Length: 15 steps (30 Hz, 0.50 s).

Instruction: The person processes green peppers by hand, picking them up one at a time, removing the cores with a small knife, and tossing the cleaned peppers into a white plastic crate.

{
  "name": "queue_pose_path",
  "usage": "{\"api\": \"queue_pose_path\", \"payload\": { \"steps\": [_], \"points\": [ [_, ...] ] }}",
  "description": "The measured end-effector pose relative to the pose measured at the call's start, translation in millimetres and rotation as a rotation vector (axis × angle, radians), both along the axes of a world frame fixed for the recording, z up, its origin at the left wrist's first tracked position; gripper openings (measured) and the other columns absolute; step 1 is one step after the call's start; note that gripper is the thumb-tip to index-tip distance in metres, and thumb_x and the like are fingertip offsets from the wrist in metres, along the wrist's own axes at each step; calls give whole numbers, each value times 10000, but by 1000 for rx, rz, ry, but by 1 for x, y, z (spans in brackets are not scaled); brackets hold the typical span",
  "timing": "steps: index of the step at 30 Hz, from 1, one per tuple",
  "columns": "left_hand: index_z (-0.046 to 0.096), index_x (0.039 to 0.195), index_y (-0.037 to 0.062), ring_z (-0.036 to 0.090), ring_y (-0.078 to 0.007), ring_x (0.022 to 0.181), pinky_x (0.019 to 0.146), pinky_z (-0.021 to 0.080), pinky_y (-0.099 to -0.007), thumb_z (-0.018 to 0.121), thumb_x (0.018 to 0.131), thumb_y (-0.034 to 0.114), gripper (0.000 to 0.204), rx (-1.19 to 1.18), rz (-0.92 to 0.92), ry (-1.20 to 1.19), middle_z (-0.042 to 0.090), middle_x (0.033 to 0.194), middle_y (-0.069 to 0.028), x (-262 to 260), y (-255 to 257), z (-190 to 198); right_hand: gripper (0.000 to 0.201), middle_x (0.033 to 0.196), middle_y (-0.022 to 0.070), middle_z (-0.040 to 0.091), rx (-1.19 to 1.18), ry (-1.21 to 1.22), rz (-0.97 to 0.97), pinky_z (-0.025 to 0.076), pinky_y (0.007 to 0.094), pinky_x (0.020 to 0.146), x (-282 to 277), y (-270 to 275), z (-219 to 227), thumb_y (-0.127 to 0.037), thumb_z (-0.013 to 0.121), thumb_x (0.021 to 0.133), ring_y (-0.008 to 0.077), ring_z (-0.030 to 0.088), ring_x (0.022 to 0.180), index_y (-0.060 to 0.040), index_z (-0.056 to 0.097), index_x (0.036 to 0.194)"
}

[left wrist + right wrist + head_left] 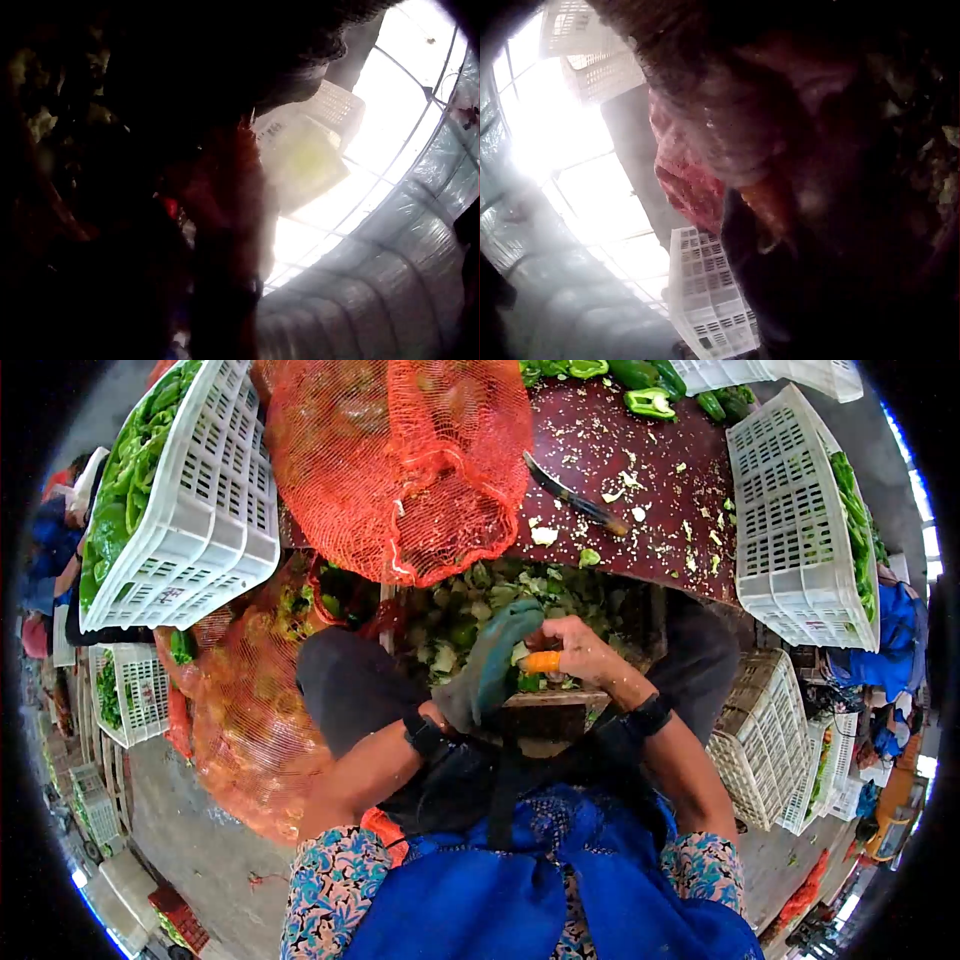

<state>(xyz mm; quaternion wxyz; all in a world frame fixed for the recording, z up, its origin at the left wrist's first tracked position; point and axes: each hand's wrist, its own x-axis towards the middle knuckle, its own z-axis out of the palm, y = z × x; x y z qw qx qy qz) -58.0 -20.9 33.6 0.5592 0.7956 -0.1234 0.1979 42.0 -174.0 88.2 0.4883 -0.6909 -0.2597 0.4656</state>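
Observation:
My left hand [478, 678] wears a grey-and-green work glove [512, 622] and is held up between my knees, its fingers pointing up and toward the right hand. My bare right hand [583, 652] has its curled fingers at the glove's fingers, pinching it there. An orange cover [541, 661] wraps one right-hand finger; it shows too in the right wrist view as an orange band [765, 206]. Below both hands lie pale and green vegetable scraps [470, 615]. The left wrist view is mostly too dark to show the left hand.
A knife [575, 495] lies on the dark red table [680, 490] among seeds and scraps. Beside it sits a red mesh sack [400, 470]. White crates of green peppers stand left [200, 510] and right [800, 520]. A cut pepper [650, 403] lies at the back; another mesh sack [250, 710] is at my left.

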Motion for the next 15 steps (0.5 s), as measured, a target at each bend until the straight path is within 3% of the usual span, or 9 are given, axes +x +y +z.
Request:
{"api": "queue_pose_path", "payload": {
  "steps": [3,6,9,12,15],
  "points": [
    [471,1349,51,499,-334,1254,1069,380,-425,726,779,113,628,-98,-159,-6,525,1336,-170,3,6,-20,201,772,4,631,47,-23,137,428,236,497,12,-3,-16,-121,740,830,46,549,601,-10,669,983],
    [469,1348,60,505,-316,1245,1068,382,-422,750,772,134,646,-172,-187,39,515,1353,-161,3,0,-31,237,691,3,606,-17,-70,147,429,298,526,16,-18,-61,-191,787,777,84,495,611,-14,662,873],
    [460,1354,64,503,-302,1246,1073,379,-419,767,768,122,665,-216,-178,96,505,1369,-156,1,-3,-31,208,725,-7,608,-35,-35,83,416,260,530,3,-8,-16,-163,752,812,53,504,605,-18,667,936],
    [459,1352,66,497,-308,1259,1076,377,-423,763,773,98,654,-277,-230,149,495,1381,-167,2,0,-26,234,674,-17,551,159,-211,-20,390,296,549,-8,-11,-36,-195,767,803,74,462,618,-4,638,844],
    [462,1346,69,498,-315,1260,1072,381,-433,748,797,84,619,-272,-244,29,493,1383,-177,9,-2,-48,352,712,39,629,25,-138,65,463,329,627,-3,-12,-28,-313,805,755,133,561,674,-11,652,851]
  ]
}}
